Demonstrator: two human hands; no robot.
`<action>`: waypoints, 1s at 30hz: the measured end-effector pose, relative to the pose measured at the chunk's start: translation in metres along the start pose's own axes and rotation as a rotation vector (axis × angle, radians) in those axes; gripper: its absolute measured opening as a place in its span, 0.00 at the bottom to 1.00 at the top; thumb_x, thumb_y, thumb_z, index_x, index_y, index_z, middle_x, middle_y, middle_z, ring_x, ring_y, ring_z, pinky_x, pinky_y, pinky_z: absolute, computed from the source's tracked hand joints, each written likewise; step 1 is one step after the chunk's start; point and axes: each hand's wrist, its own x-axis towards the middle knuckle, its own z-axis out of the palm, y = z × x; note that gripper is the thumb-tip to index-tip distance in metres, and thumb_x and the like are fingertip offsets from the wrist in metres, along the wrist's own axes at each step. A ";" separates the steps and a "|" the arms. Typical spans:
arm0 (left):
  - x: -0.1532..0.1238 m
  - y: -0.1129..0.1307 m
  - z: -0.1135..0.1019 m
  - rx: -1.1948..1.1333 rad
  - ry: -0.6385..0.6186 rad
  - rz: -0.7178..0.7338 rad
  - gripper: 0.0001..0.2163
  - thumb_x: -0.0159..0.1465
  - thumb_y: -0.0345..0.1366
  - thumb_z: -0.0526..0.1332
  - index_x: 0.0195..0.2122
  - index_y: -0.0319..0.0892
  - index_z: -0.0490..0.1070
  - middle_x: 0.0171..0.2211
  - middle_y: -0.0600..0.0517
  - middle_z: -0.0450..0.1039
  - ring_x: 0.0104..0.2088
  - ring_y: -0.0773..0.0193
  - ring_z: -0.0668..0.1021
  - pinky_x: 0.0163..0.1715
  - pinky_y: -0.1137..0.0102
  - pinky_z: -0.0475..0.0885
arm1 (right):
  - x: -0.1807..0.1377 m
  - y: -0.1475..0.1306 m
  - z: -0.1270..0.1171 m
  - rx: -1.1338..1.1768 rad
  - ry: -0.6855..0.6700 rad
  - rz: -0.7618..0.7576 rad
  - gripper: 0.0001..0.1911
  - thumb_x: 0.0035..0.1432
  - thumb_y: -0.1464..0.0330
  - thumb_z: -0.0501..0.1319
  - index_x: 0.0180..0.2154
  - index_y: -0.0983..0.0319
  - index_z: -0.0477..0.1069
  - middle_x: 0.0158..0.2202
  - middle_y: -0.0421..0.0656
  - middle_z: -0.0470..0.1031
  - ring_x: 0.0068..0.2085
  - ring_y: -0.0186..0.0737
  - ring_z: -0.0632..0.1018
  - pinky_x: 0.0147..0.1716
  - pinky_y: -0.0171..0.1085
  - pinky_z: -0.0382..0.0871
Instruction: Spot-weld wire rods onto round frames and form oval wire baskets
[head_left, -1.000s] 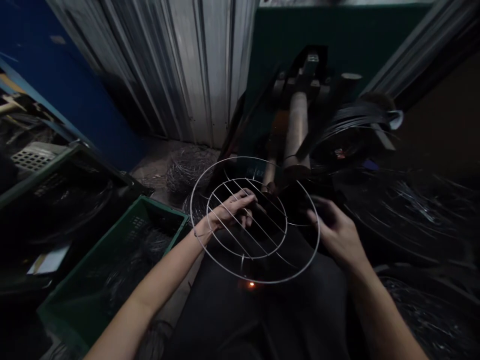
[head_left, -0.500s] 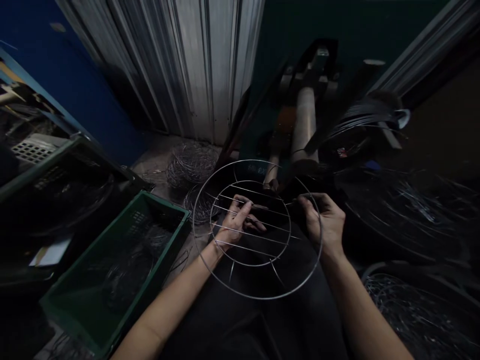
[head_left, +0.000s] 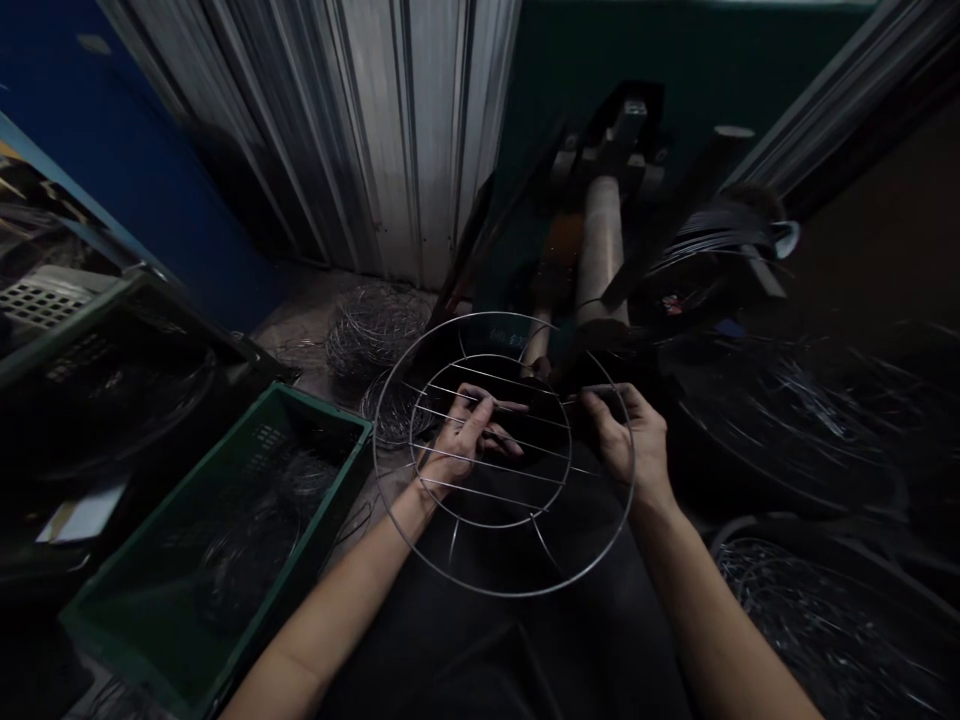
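Note:
A round wire grille [head_left: 517, 590] with two concentric rings and several straight cross wires lies over my dark-clothed lap. My left hand [head_left: 461, 445] reaches through the cross wires near the inner ring and pinches them. My right hand [head_left: 630, 440] grips the outer ring on the right side, with a thin wire held between its fingertips at the top. Just behind the grille stands a dark machine with a pale roller [head_left: 600, 250].
A green plastic crate [head_left: 225, 540] holding wire pieces sits on the floor at left. Tangled wire coils [head_left: 375, 325] lie by a corrugated metal wall [head_left: 375, 130]. Stacked wire rings [head_left: 810, 420] fill the right side. A blue panel [head_left: 112, 130] stands far left.
The grille has turned, so its cross wires run nearly level instead of diagonal. My right hand moved from hovering beside the rim onto it; my left hand shifted slightly within the wires.

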 end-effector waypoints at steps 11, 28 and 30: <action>0.004 -0.002 -0.003 -0.033 0.001 -0.008 0.14 0.62 0.46 0.56 0.36 0.44 0.52 0.37 0.51 0.76 0.20 0.67 0.78 0.16 0.79 0.67 | -0.004 0.007 0.005 -0.009 0.072 -0.058 0.15 0.50 0.57 0.60 0.30 0.62 0.66 0.29 0.41 0.71 0.31 0.36 0.72 0.33 0.36 0.68; -0.008 -0.017 0.020 -0.021 0.096 -0.066 0.14 0.61 0.47 0.54 0.30 0.40 0.59 0.32 0.48 0.77 0.17 0.69 0.74 0.17 0.76 0.66 | -0.038 0.034 0.001 0.279 0.019 0.169 0.20 0.49 0.55 0.64 0.38 0.63 0.69 0.34 0.43 0.73 0.32 0.37 0.77 0.32 0.37 0.74; -0.005 -0.020 0.019 -0.026 0.137 -0.070 0.15 0.61 0.47 0.53 0.29 0.39 0.59 0.31 0.48 0.77 0.16 0.69 0.73 0.16 0.76 0.64 | -0.036 0.034 0.006 0.336 0.016 0.189 0.20 0.48 0.56 0.65 0.38 0.63 0.68 0.33 0.42 0.72 0.28 0.34 0.76 0.28 0.35 0.73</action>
